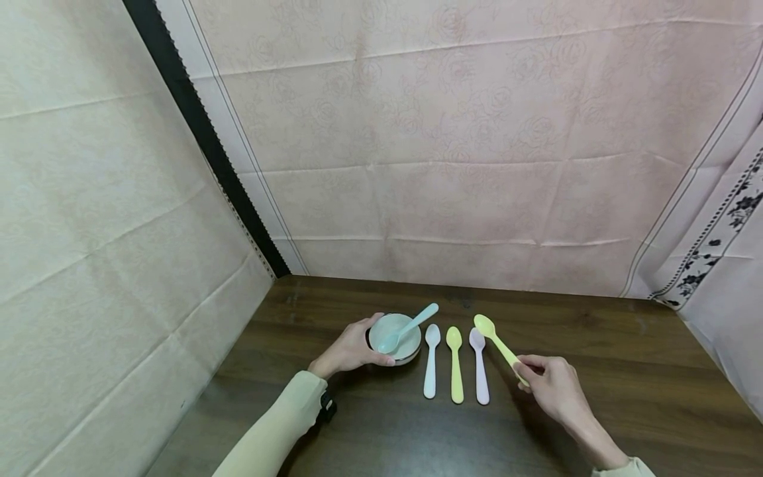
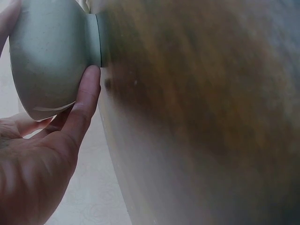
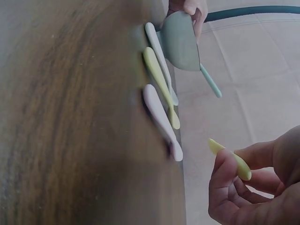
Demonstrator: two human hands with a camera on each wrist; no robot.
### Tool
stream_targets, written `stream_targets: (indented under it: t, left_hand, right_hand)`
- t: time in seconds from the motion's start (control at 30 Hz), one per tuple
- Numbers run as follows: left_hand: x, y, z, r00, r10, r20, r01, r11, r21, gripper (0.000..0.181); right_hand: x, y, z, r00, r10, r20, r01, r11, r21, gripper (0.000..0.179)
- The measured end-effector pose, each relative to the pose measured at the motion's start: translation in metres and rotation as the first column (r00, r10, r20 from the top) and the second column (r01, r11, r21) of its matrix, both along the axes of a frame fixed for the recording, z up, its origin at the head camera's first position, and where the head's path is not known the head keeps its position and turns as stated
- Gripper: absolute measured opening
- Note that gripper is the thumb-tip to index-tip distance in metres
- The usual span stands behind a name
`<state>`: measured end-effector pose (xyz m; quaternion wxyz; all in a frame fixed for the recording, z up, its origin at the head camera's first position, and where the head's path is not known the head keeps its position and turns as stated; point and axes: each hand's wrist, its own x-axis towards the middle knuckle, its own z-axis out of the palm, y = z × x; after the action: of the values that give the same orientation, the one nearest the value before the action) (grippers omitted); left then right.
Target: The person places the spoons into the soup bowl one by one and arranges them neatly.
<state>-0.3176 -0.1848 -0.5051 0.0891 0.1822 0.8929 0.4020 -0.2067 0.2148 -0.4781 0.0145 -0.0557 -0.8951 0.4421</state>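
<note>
On the left, my left hand (image 1: 348,348) grips a pale green bowl (image 2: 51,61) from its side, fingers and thumb spread around the wall. A mint-coloured spoon (image 1: 422,317) leans inside the bowl, its handle sticking out over the right rim. My right hand (image 1: 554,384) pinches a yellow spoon (image 1: 501,346) by the handle end, above the table. The head of this spoon overlaps the top of a lilac spoon (image 1: 481,377) in the head view. Between the bowl and the lilac spoon lie a pale blue spoon (image 1: 430,371) and another yellow spoon (image 1: 456,374).
The three spoons lie side by side on a dark brown wooden table (image 1: 387,424), handles toward me. Pale patterned cloth (image 1: 447,132) hangs behind the table's far edge, and another cloth (image 1: 119,265) stands along the left side.
</note>
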Motion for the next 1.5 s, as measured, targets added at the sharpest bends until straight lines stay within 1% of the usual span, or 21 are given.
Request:
stream_targets:
  t: [0.33, 0.83, 1.0, 1.23, 1.5]
  left_hand:
    - [0.001, 0.001, 0.001, 1.000, 0.001, 0.002, -0.001, 1.000, -0.003, 0.118]
    - [0.002, 0.001, 0.001, 1.000, 0.004, 0.009, -0.004, 1.000, 0.011, 0.117]
    - [0.002, 0.001, 0.001, 1.000, 0.005, 0.002, -0.006, 1.000, 0.010, 0.116]
    - [0.002, 0.001, 0.002, 1.000, 0.012, -0.005, -0.012, 1.000, 0.001, 0.116]
    - [0.002, 0.000, 0.001, 1.000, 0.002, 0.003, -0.002, 1.000, -0.001, 0.117]
  right_hand:
    - [0.001, 0.002, 0.009, 1.000, -0.002, -0.002, 0.002, 1.000, -0.007, 0.032]
    - [0.000, 0.002, 0.018, 1.000, -0.006, 0.020, 0.007, 0.999, -0.046, 0.033]
    - [-0.001, 0.001, 0.020, 1.000, -0.004, 0.021, 0.005, 0.998, -0.060, 0.033]
    - [-0.003, -0.003, 0.028, 0.999, 0.031, 0.009, -0.029, 0.992, -0.121, 0.031]
    - [-0.005, -0.008, 0.033, 0.998, 0.058, -0.001, -0.058, 0.987, -0.148, 0.031]
